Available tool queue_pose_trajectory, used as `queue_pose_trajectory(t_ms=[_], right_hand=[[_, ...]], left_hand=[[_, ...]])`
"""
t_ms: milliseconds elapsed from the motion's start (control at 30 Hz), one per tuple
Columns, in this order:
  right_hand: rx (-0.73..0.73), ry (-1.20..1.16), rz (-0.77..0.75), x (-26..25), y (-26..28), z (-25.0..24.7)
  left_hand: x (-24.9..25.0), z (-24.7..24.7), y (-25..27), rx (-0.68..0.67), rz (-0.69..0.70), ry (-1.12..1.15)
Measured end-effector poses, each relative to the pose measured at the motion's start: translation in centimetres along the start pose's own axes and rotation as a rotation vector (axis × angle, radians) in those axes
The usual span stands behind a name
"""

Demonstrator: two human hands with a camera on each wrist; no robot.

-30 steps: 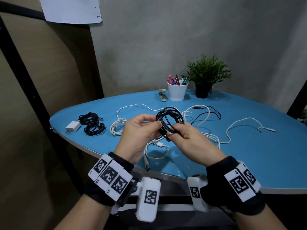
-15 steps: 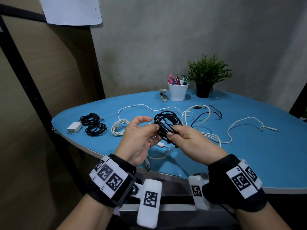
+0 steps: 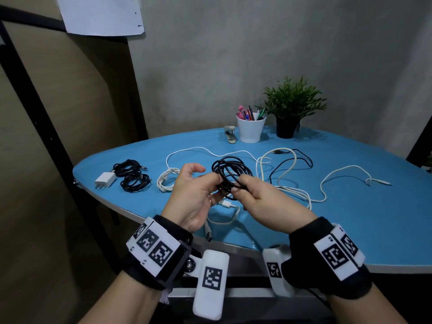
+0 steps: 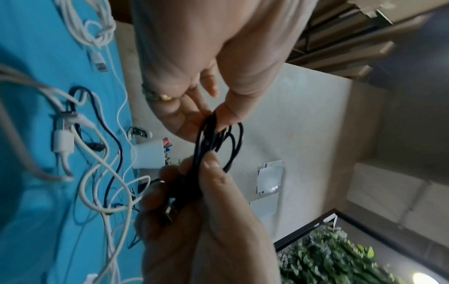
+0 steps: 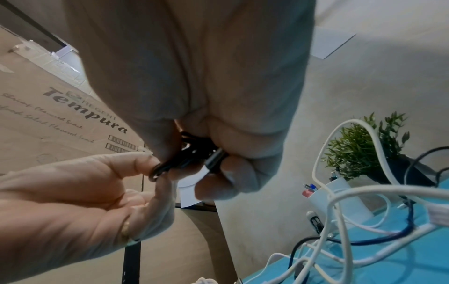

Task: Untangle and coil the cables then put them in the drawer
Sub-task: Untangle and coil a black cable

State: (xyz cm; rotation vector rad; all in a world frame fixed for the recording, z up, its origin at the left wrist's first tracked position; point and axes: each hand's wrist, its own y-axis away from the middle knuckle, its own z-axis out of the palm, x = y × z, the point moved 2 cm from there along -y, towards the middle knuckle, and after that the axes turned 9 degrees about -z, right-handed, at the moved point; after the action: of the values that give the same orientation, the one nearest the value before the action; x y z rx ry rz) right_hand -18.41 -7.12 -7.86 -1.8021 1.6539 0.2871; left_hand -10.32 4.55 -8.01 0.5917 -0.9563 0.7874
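Note:
A coiled black cable (image 3: 230,174) hangs in the air above the blue table (image 3: 350,218), held between both hands. My left hand (image 3: 196,190) pinches its left side with thumb and finger, index finger raised. My right hand (image 3: 259,195) grips the coil's lower strands in curled fingers. The left wrist view shows the black cable (image 4: 218,142) pinched from above by my left hand (image 4: 209,107) and gripped from below by my right hand (image 4: 194,192). Seen from the right wrist, the black cable (image 5: 184,159) sits between my right hand (image 5: 218,134) and my left hand (image 5: 121,182). Its plug end is hidden.
Loose white cables (image 3: 292,190) and a thin black cable (image 3: 297,160) tangle on the table behind my hands. Two coiled black cables (image 3: 133,176), a white charger (image 3: 105,181) and a coiled white cable (image 3: 166,181) lie at left. A pen cup (image 3: 251,129), stapler (image 3: 230,134) and plant (image 3: 289,111) stand at the back.
The coil has tipped flatter and slid slightly right. My left index finger has lifted off it, and the right hand's fingers have closed further round the lower strands.

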Motion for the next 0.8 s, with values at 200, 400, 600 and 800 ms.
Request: queue_pose_trajectory(t_ms=[200,400,600,800], right_hand=[[-0.038,0.035,-0.017,0.1,0.2,0.4],[-0.047,0.031,-0.008,0.1,0.2,0.0],[-0.04,-0.292,0.048,0.4,0.5,-0.7],[-0.026,-0.393,0.062,0.0,0.9,-0.9]], left_hand=[[-0.2,-0.3,-0.4,0.001,-0.102,0.102],[-0.2,-0.4,-0.1,-0.074,-0.171,0.144],[0.2,-0.4,0.5,-0.163,-0.141,0.0],[0.1,-0.5,0.7,-0.195,-0.172,-0.131]])
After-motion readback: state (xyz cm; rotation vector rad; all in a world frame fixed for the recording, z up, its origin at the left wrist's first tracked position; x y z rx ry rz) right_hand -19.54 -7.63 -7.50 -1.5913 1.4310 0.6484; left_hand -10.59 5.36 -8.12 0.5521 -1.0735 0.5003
